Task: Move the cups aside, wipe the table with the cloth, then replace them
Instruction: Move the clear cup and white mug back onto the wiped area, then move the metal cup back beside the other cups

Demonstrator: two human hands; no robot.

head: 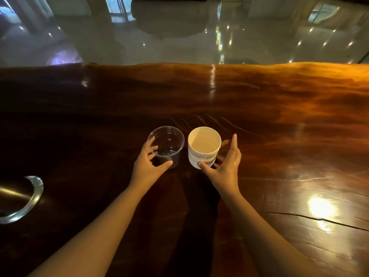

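Head view: two bare forearms reach over dark glossy wood table [279, 120], cracked and scratched at near right. Round metal-rimmed recess [30, 198] at near left edge. Left hand [148, 163] curls around clear ribbed plastic cup [166, 145], fingers on wall. Right hand [226, 164] spread wide, thumb touching white paper cup [203, 146], printed lettering on side. Cups upright, just beside each other, mid-table. Beyond far edge, shiny pale floor [179, 47].

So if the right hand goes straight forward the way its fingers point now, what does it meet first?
Probably nothing: the right hand already cups the white paper cup beside it, and only bare dark wooden table lies ahead, as far as visible.
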